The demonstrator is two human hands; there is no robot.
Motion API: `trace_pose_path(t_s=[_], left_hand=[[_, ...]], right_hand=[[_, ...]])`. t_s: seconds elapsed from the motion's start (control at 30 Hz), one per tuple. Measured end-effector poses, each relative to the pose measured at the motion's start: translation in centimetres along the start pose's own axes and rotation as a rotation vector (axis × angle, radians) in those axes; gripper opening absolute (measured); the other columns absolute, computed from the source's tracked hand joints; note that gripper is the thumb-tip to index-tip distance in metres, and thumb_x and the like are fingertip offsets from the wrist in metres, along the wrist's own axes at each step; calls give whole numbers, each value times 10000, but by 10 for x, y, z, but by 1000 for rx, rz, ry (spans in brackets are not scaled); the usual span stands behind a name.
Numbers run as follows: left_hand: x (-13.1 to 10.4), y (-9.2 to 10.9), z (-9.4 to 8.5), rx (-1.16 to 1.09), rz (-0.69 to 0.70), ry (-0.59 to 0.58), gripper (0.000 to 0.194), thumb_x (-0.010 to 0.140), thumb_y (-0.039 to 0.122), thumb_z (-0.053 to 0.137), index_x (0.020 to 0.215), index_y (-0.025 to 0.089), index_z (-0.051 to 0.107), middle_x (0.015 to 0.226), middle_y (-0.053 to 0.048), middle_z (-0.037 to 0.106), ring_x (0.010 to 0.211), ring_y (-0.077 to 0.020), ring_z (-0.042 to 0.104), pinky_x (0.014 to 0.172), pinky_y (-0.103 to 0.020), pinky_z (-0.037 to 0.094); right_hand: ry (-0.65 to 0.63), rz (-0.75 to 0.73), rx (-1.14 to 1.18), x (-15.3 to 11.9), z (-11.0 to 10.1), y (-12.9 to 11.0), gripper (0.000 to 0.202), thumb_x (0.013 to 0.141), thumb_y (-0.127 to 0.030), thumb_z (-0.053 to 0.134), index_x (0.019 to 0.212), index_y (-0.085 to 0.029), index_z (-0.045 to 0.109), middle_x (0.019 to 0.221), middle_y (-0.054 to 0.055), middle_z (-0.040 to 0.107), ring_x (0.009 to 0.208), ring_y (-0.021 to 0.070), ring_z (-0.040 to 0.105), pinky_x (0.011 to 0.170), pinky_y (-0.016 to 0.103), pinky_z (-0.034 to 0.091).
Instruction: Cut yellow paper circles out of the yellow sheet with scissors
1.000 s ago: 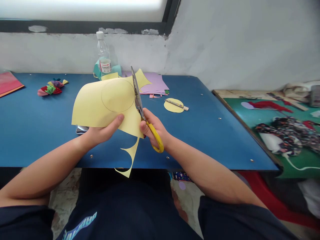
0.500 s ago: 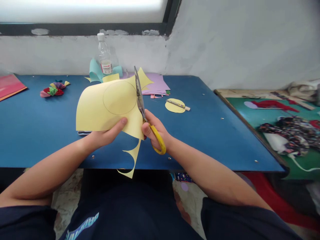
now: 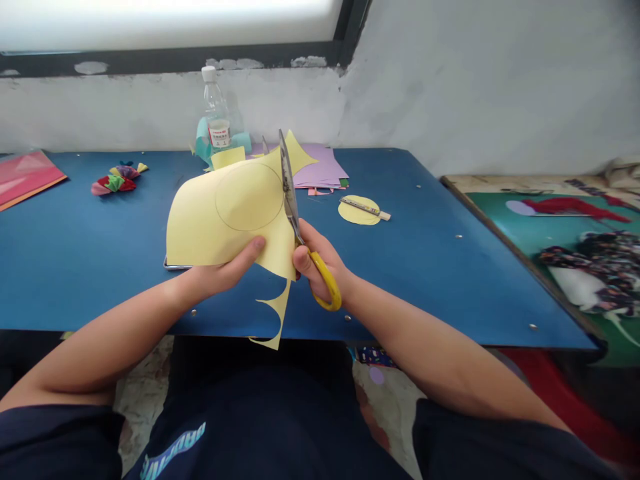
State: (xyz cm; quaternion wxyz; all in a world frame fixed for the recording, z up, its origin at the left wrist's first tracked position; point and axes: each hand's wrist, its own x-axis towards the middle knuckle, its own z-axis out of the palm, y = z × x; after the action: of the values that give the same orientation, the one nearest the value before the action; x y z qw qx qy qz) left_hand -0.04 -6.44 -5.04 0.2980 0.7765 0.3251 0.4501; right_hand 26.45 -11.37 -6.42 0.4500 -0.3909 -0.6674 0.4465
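My left hand [image 3: 234, 265] grips a sheet of yellow paper [image 3: 200, 223] by its lower edge, thumb on top and the other fingers hidden beneath. A circle is drawn in thin line on the sheet. In my right hand [image 3: 323, 263] is a pair of scissors [image 3: 326, 283] with yellow handles, blades pointing away from me at the right side of the drawn circle. From the sheet's lower right corner a curved offcut strip hangs past the table edge. Another pointed piece of the paper rises to the right of the blades.
On the blue table [image 3: 425, 280] lie a yellow paper oval [image 3: 353, 212] with a cutter-like tool [image 3: 367, 209] on it, purple sheets [image 3: 320, 167], a plastic bottle [image 3: 219, 130], colourful fabric pieces [image 3: 115, 183] and red-pink sheets [image 3: 30, 177]. A green table [image 3: 540, 220] with cloth adjoins at right.
The whole view has shifted slightly, so the table and items appear further right. My hands, paper and scissors keep nearly the same arrangement.
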Motion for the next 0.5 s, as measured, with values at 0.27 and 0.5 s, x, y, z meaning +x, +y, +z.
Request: trace_pose_path(t_s=[0.27, 0.5], left_hand=[[5, -2, -4, 37, 2, -67, 657, 878, 846, 1018, 1409, 459, 994, 1616, -43, 916, 1889, -442, 566, 1582, -626, 562], [2, -1, -2, -38, 28, -75, 489, 1134, 677, 863, 1462, 325, 952, 1612, -81, 923, 1870, -385, 602, 1669, -618, 400]], right_hand=[[11, -23, 97, -1, 0, -3, 863, 1006, -1117, 718, 1364, -331, 705, 940, 0, 615, 770, 181, 524, 621, 345, 456], [16, -11, 87, -1, 0, -1, 868, 991, -1135, 709, 1297, -323, 682, 916, -1, 591, 751, 187, 510, 610, 360, 457]])
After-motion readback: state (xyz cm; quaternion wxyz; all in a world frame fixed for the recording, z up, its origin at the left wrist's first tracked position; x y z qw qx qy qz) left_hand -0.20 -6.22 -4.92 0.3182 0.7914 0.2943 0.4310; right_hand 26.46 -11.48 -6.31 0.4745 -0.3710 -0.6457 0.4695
